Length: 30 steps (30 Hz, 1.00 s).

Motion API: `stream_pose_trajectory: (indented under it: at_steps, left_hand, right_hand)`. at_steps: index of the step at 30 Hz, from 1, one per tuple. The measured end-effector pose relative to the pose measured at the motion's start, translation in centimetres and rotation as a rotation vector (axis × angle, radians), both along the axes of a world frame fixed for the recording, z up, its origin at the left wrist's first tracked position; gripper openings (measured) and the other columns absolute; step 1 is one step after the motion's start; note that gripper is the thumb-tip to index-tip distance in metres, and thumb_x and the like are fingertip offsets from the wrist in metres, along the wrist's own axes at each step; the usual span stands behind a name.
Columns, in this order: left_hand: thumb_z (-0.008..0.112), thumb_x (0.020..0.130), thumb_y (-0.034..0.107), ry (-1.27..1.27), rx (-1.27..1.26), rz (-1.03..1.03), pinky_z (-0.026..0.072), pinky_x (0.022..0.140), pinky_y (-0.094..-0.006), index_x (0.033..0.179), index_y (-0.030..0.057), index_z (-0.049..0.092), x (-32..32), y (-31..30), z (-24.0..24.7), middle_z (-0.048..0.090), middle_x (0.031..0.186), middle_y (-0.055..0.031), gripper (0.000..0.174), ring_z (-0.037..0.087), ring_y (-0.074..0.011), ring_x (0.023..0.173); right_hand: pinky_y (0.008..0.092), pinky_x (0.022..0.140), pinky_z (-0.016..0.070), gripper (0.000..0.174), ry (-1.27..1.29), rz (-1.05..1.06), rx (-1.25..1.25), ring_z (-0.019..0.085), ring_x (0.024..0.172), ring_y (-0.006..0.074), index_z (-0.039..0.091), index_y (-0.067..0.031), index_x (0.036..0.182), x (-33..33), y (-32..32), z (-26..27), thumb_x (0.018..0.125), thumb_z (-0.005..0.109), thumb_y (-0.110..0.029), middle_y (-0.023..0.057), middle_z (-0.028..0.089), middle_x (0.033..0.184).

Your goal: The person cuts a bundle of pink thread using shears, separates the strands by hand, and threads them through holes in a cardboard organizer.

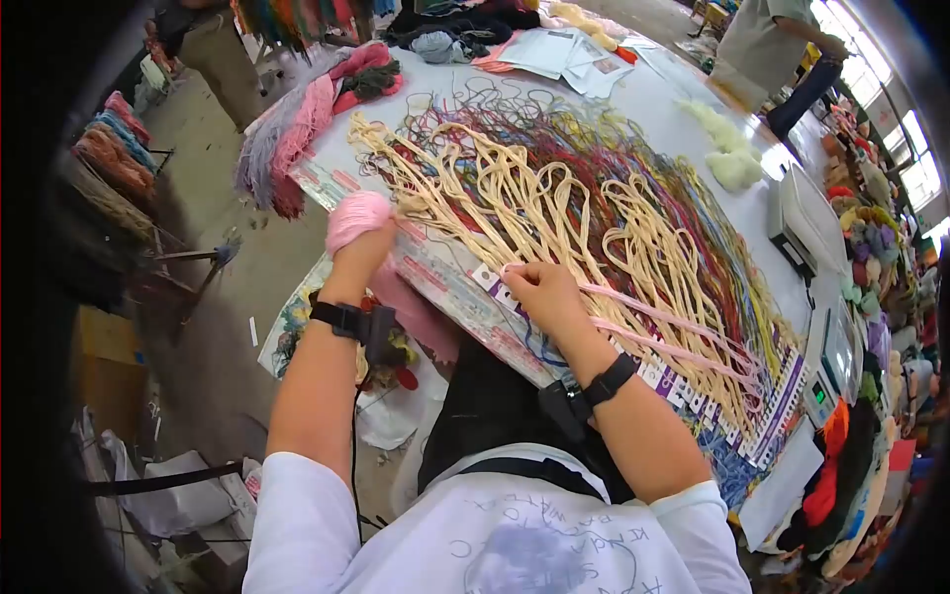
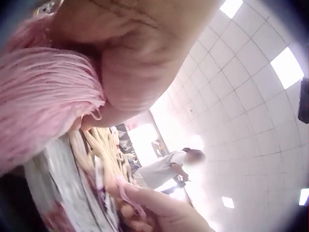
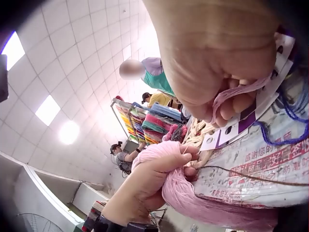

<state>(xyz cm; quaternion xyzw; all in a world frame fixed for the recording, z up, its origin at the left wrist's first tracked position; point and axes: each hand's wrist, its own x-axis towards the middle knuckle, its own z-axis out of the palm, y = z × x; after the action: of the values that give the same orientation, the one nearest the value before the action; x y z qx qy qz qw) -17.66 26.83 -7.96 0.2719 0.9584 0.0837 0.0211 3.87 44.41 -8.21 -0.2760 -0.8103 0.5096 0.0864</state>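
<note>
A bundle of pink yarn (image 1: 358, 220) is gripped by my left hand (image 1: 366, 252) at the table's near edge; its tail hangs below the edge. My right hand (image 1: 549, 297) pinches a pink strand (image 3: 239, 92) beside a white and purple card with punched holes (image 3: 227, 134). Cream strands (image 1: 495, 198) lie across the table beyond both hands, and pink strands (image 1: 673, 332) run over them to the right. In the left wrist view, the yarn bundle (image 2: 43, 96) fills the left side, and the right hand (image 2: 159, 208) shows below with pink yarn at its fingers.
Multicoloured threads (image 1: 732, 257) spread behind the cream ones. A scale (image 1: 821, 391) stands at the table's right side. Pink and grey skeins (image 1: 297, 129) hang over the left corner. White papers (image 1: 569, 54) lie at the back, and people stand beyond the table.
</note>
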Motion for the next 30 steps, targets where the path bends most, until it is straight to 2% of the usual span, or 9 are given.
stream_pose_trajectory:
  at_steps: [3,5,6,8,14,15,17,23,30]
  left_hand:
    - [0.055,0.084,0.022,0.058,0.547,-0.009,0.0473,0.079,-0.0312,0.093,0.0074,0.066,-1.8,-1.5,-3.2,0.065,0.091,-0.0088,0.02,0.06,-0.023,0.088]
    - [0.052,0.09,0.023,-0.024,1.134,-0.089,0.0468,0.076,-0.0298,0.101,0.0061,0.062,0.7,-0.4,-3.4,0.064,0.088,-0.0043,0.023,0.06,-0.0186,0.083]
    - [0.051,0.093,0.026,-0.524,1.116,-0.072,0.0466,0.067,-0.029,0.106,0.0059,0.059,1.1,-0.7,-4.1,0.063,0.088,-0.0007,0.026,0.058,-0.0141,0.077]
    - [0.053,0.091,0.029,-1.074,1.015,0.087,0.0451,0.059,-0.0298,0.1,0.0051,0.061,5.5,0.4,-0.2,0.064,0.084,-0.0025,0.026,0.056,-0.0137,0.068]
    - [0.057,0.087,0.035,-1.093,0.519,0.02,0.0442,0.056,-0.0288,0.09,0.0036,0.064,6.2,4.0,-2.6,0.062,0.069,-0.0037,0.032,0.056,-0.0137,0.06]
    - [0.057,0.087,0.035,-1.087,0.517,0.015,0.0442,0.056,-0.0288,0.09,0.0036,0.064,6.9,4.3,-0.7,0.062,0.069,-0.0037,0.032,0.056,-0.0137,0.06]
    - [0.057,0.084,0.008,-1.163,0.529,0.09,0.0478,0.057,-0.0283,0.094,0.001,0.063,8.7,4.3,4.3,0.063,0.077,-0.0054,0.014,0.059,-0.0144,0.064]
    - [0.063,0.081,0.009,-1.428,0.738,0.078,0.0484,0.058,-0.0278,0.087,-0.0013,0.064,7.0,3.8,1.1,0.063,0.075,-0.0065,0.012,0.06,-0.016,0.063]
    - [0.065,0.082,0.021,-1.311,0.542,0.067,0.0453,0.059,-0.0263,0.086,0.0042,0.066,8.5,4.1,3.9,0.062,0.074,-0.0028,0.017,0.057,-0.0125,0.065]
  right_hand:
    - [0.0326,0.056,0.0442,0.031,0.024,-0.032,0.008,0.058,0.055,0.0174,0.067,-0.0025,0.08,-0.2,0.1,-0.6,0.082,0.061,-0.033,0.009,0.061,0.061]
    - [0.0324,0.056,0.0441,0.032,0.011,-0.049,-0.023,0.057,0.054,0.0175,0.067,-0.0026,0.079,-0.4,0.2,-0.7,0.082,0.061,-0.034,0.0087,0.061,0.061]
    - [0.0322,0.056,0.044,0.032,-0.011,-0.051,-0.045,0.057,0.054,0.0167,0.067,-0.0023,0.08,-0.5,0.2,-0.6,0.081,0.061,-0.034,0.0084,0.061,0.061]
    - [0.032,0.056,0.044,0.032,-0.035,-0.05,-0.065,0.057,0.054,0.016,0.067,-0.0021,0.08,-0.6,0.3,-0.7,0.081,0.061,-0.034,0.008,0.061,0.06]
    - [0.0298,0.057,0.0458,0.027,-0.012,-0.036,-0.234,0.058,0.056,0.015,0.071,-0.0057,0.079,-1.6,0.1,-0.5,0.077,0.062,-0.031,0.0064,0.064,0.063]
    - [0.0298,0.057,0.0458,0.027,-0.005,-0.038,-0.234,0.058,0.056,0.015,0.071,-0.0057,0.079,-1.8,0.1,-0.8,0.077,0.062,-0.031,0.0064,0.064,0.063]
    - [0.0305,0.059,0.0471,0.025,-0.076,-0.031,-0.099,0.062,0.06,0.017,0.072,-0.0084,0.08,-2.1,0.0,-1.3,0.073,0.065,-0.031,0.0061,0.066,0.066]
    - [0.0338,0.064,0.049,0.023,-0.142,-0.098,0.001,0.065,0.07,0.0214,0.071,-0.0117,0.079,-1.8,-0.9,0.8,0.072,0.064,-0.033,0.0062,0.068,0.073]
    - [0.0374,0.066,0.0492,0.016,-0.061,-0.19,0.226,0.065,0.077,0.0272,0.069,-0.0188,0.08,-1.0,-2.9,1.3,0.075,0.063,-0.033,0.0049,0.067,0.08]
